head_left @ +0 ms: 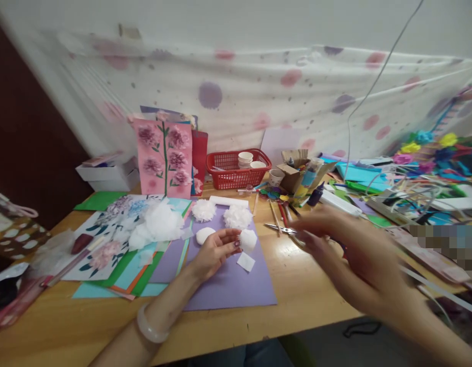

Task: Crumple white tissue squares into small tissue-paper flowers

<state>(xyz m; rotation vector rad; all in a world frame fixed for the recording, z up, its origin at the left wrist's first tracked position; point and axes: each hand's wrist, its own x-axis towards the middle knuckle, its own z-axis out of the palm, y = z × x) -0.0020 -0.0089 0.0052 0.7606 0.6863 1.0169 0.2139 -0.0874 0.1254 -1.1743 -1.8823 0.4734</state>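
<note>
My left hand [216,250] rests over a purple paper sheet [236,285], its fingers curled and pinching a small white tissue puff [248,238]. A white square of tissue [245,261] lies just below it, and a white oval piece [204,235] sits beside the hand. Two fluffy white tissue flowers [204,209] [238,216] lie at the sheet's far end. My right hand [335,239] is blurred by motion above the wooden table [297,300], close to a pair of scissors [281,229]; its fingers cannot be read.
A red basket [236,171] with paper cups stands at the back. A pink card with paper flowers [165,158] leans upright. Layered coloured papers and tissue [136,244] lie left. Pens, glue bottles and paper strips [392,193] crowd the right. A spotted cloth hangs behind.
</note>
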